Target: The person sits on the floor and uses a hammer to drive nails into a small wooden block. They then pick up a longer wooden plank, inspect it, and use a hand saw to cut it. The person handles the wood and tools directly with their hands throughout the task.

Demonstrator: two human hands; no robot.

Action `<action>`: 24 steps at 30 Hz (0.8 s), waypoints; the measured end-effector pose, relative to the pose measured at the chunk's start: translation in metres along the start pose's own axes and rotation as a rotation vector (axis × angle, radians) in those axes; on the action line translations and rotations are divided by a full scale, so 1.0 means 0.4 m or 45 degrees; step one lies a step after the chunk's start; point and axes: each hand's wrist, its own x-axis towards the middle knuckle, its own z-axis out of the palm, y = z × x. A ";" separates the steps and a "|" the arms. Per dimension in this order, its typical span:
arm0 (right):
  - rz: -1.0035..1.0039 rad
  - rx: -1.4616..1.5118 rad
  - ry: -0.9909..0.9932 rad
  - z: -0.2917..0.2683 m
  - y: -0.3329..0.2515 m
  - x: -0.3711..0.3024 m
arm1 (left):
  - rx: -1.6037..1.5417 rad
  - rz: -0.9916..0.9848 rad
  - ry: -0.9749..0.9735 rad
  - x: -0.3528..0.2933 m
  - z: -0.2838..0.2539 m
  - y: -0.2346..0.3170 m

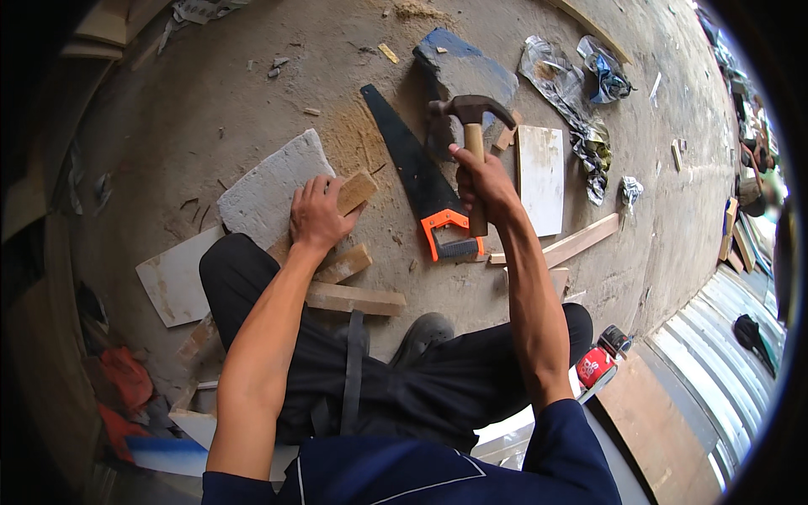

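My right hand [488, 187] is wrapped round the wooden handle of a claw hammer [473, 135]. The hammer's dark head points away from me, in front of a blue-stained stone block [480, 74]. My left hand [320, 217] grips a short wooden block [358, 192], its fingers over the top and its thumb on the near side. That block lies against a rough white slab [273, 185]; the part under my palm is hidden. Between my hands lies a handsaw [410, 160] with a dark blade and an orange and black handle.
Wood offcuts [353, 299] lie near my knees, with a white board [172, 278] at left. A pale panel [540, 181] and a long wood strip [581, 240] lie at right. Crumpled wrappers [555, 80] litter the far right. A red can [593, 368] stands beside my right knee.
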 end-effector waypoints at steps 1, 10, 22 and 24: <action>-0.022 0.018 0.030 -0.007 0.004 0.003 | -0.002 0.006 -0.003 0.002 0.000 0.002; 0.162 -0.208 -0.123 0.009 0.076 0.008 | -0.030 0.015 0.016 0.007 -0.003 0.005; 0.120 -0.235 -0.079 0.050 0.103 -0.028 | -0.026 0.028 0.049 0.004 0.000 0.002; 0.062 -0.139 0.045 0.040 0.104 -0.012 | -0.026 0.023 0.050 0.003 0.000 0.004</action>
